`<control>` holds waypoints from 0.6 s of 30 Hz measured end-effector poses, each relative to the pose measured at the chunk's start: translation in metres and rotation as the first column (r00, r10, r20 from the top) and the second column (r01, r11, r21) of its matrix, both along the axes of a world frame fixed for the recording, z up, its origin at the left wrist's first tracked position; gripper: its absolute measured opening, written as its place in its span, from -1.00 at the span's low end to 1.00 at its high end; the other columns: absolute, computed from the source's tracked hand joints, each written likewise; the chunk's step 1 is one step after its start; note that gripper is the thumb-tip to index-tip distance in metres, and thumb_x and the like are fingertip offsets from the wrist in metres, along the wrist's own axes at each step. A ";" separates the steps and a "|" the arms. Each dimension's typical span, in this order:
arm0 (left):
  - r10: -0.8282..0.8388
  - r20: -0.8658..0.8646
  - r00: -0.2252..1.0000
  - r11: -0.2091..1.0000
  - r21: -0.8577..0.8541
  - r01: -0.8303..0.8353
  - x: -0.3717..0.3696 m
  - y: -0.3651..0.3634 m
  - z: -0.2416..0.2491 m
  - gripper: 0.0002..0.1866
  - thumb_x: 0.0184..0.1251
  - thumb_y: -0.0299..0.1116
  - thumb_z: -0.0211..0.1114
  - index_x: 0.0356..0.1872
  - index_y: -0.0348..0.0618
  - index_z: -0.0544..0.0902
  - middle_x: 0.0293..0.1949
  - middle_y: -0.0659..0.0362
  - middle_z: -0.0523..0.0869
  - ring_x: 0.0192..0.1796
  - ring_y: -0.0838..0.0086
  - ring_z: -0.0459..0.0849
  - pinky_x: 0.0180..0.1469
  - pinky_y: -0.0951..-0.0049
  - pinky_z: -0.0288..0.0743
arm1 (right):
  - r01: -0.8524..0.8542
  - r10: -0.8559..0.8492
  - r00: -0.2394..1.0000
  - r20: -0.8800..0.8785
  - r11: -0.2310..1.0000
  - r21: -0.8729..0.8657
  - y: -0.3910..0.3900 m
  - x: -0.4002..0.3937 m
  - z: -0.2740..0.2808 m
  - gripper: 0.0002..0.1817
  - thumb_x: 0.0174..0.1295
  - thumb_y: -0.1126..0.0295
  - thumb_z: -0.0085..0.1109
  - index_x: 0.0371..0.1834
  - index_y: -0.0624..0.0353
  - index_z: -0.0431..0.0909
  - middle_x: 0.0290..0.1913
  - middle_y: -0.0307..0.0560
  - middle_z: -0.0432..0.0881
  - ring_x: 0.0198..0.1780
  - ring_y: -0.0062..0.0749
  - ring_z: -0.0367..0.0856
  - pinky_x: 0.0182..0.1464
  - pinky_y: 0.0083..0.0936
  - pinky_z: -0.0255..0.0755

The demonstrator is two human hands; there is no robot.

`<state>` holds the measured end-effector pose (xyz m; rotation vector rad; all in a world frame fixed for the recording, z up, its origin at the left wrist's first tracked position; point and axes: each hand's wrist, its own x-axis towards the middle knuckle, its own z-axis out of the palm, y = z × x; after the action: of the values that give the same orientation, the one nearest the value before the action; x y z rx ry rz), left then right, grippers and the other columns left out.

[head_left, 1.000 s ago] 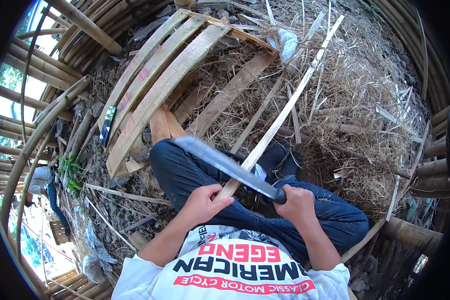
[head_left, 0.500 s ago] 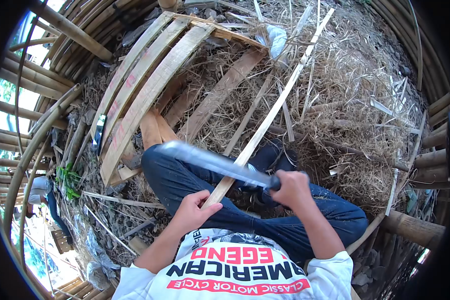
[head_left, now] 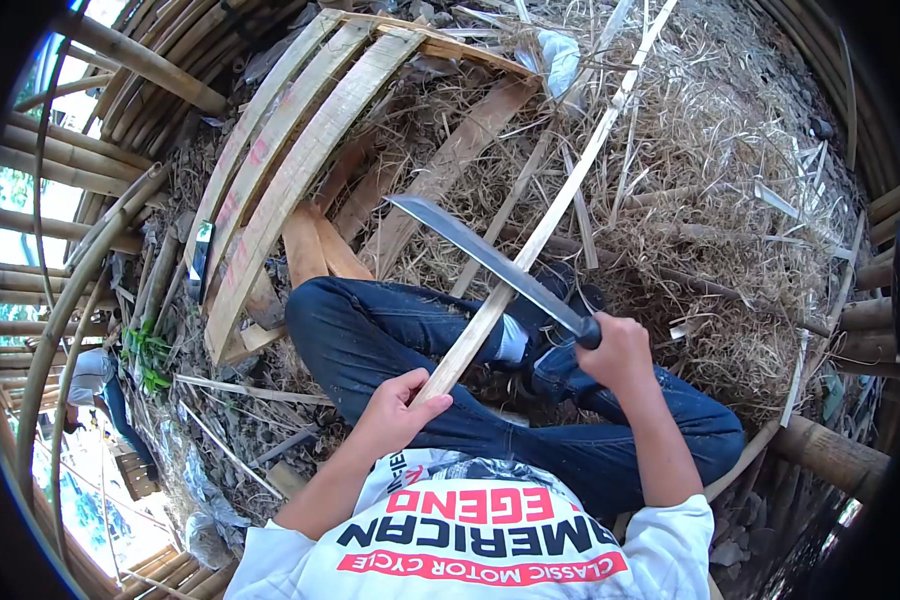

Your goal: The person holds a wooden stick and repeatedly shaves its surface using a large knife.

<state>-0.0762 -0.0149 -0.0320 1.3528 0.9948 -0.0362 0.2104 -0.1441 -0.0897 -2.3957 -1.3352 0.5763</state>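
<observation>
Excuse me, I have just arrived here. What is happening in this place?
A seated person's left hand grips the near end of a long pale strip. The right hand holds a large knife by its handle, the blade crossing over the strip; whether they touch is unclear. Dry shreds cover the ground ahead, beside a slatted wooden frame.

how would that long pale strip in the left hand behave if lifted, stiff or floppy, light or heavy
The long pale strip looks fairly stiff, running almost straight from the left hand. It is probably light for its length, being so narrow. Its far end may dip or swing, since the hand grips only the near end.
</observation>
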 end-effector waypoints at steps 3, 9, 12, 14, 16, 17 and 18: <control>0.020 0.003 1.000 0.994 -0.109 -0.020 0.002 -0.001 0.004 -0.82 0.35 -0.31 0.37 -0.34 -0.16 0.58 -0.53 0.45 0.41 -0.48 0.80 0.32 -0.47 0.65 0.18 | -0.064 0.066 0.996 -0.059 0.997 0.032 -0.002 -0.025 0.008 -0.73 -0.12 0.22 0.37 -0.47 0.16 0.57 -0.50 0.12 0.67 -0.39 0.08 0.69 -0.26 -0.09 0.56; 0.022 -0.025 0.999 0.995 -0.092 -0.024 -0.003 -0.007 0.001 -0.81 0.36 -0.31 0.37 -0.34 -0.15 0.56 -0.53 0.46 0.39 -0.47 0.80 0.31 -0.46 0.65 0.18 | -0.076 0.078 0.992 0.097 0.997 -0.033 0.006 -0.001 -0.015 -0.76 -0.14 0.24 0.36 -0.48 0.11 0.56 -0.47 0.05 0.67 -0.37 -0.02 0.70 -0.28 -0.13 0.55; 0.022 0.026 0.999 0.999 -0.043 -0.021 -0.005 -0.005 -0.008 -0.81 0.35 -0.31 0.37 -0.34 -0.15 0.56 -0.53 0.45 0.40 -0.47 0.80 0.32 -0.46 0.66 0.18 | 0.035 -0.035 0.999 0.029 0.999 0.005 0.011 0.000 -0.017 -0.77 -0.09 0.22 0.35 -0.48 0.12 0.57 -0.48 0.14 0.67 -0.35 0.09 0.69 -0.25 -0.06 0.56; 0.012 0.008 1.000 0.993 -0.121 -0.011 -0.007 0.001 -0.002 -0.82 0.36 -0.31 0.36 -0.33 -0.14 0.56 -0.52 0.45 0.42 -0.48 0.80 0.33 -0.46 0.67 0.19 | 0.060 -0.060 0.998 -0.011 0.998 -0.038 0.008 -0.015 -0.010 -0.77 -0.07 0.22 0.35 -0.49 0.13 0.57 -0.47 0.16 0.67 -0.35 0.11 0.69 -0.23 -0.03 0.56; 0.012 -0.006 1.000 0.990 -0.142 -0.013 -0.008 -0.002 -0.004 -0.82 0.36 -0.32 0.36 -0.33 -0.14 0.55 -0.52 0.45 0.43 -0.48 0.80 0.34 -0.46 0.67 0.19 | -0.020 0.020 0.999 -0.037 1.000 0.002 0.002 -0.023 -0.008 -0.77 -0.13 0.24 0.36 -0.49 0.11 0.57 -0.47 0.12 0.68 -0.35 0.07 0.69 -0.24 -0.08 0.55; 0.011 -0.024 1.000 0.987 -0.158 -0.015 -0.011 -0.003 -0.004 -0.83 0.36 -0.32 0.36 -0.33 -0.14 0.55 -0.52 0.45 0.44 -0.48 0.79 0.34 -0.46 0.68 0.20 | -0.074 0.074 0.997 -0.038 0.997 0.011 0.000 -0.023 -0.005 -0.77 -0.15 0.25 0.37 -0.49 0.10 0.57 -0.48 0.10 0.68 -0.36 0.06 0.69 -0.25 -0.09 0.55; 0.023 -0.040 0.999 0.980 -0.195 -0.031 -0.011 -0.005 -0.002 -0.83 0.36 -0.33 0.36 -0.32 -0.14 0.55 -0.51 0.45 0.44 -0.48 0.80 0.34 -0.46 0.68 0.19 | -0.071 0.071 0.997 -0.015 0.997 0.005 0.000 -0.018 -0.004 -0.76 -0.17 0.25 0.38 -0.50 0.10 0.57 -0.48 0.09 0.67 -0.36 0.05 0.69 -0.26 -0.11 0.54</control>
<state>-0.0872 -0.0201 -0.0340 1.1617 1.0142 -0.1364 0.1928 -0.1437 -0.0935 -2.3432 -1.4188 0.6091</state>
